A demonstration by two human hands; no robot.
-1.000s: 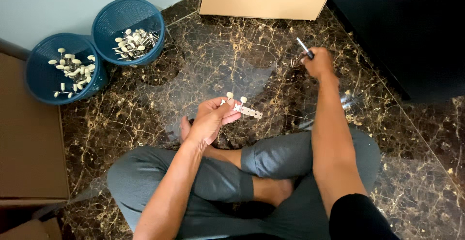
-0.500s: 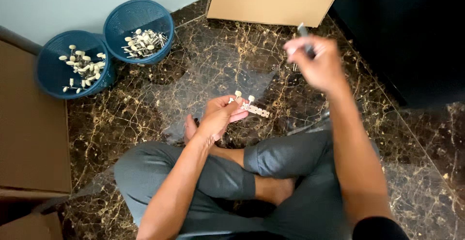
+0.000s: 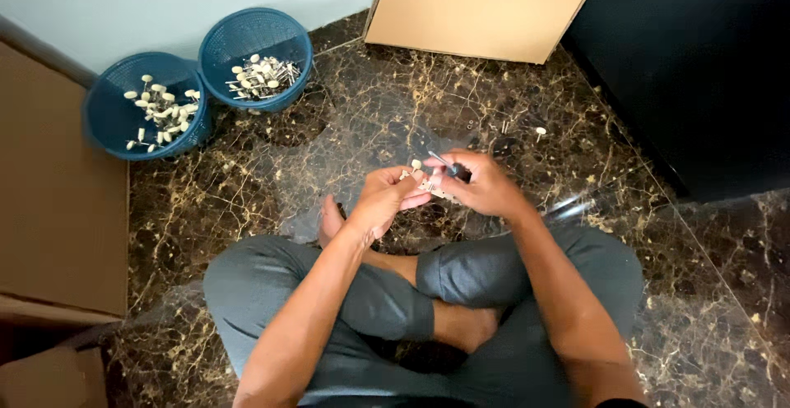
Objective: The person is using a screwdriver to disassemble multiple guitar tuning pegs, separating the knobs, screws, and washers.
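Both hands meet above the marble floor (image 3: 346, 120), just ahead of the crossed legs (image 3: 387, 293). Left hand (image 3: 380, 202) is curled, fingers closed on a small cluster of pins (image 3: 418, 178), cream-headed pieces on thin metal shanks; the exact number held cannot be told. Right hand (image 3: 484, 186) is closed around a slim tool (image 3: 448, 167) with a dark grip and a bright metal tip. Tool long axis runs diagonally, tip pointing up-left toward the far-left corner of the floor, tip just beside the pins; contact cannot be confirmed. The pins lie roughly crosswise between the two hands, heads toward the left hand side. Judged step: the tool is being applied to one pin while the left hand steadies the cluster. The next move would call for a steady left-hand pinch and a fine, controlled tip placement, since the parts are small and crowded. Two blue baskets (image 3: 255, 58) (image 3: 148, 105) stand touching each other at the far-left corner of the floor, each holding loose pins of the same kind. One stray pin (image 3: 540, 132) lies on the floor beyond the right hand. Cardboard box (image 3: 485, 5) stands at the far edge; a dark cabinet (image 3: 699, 71) occupies the right edge.
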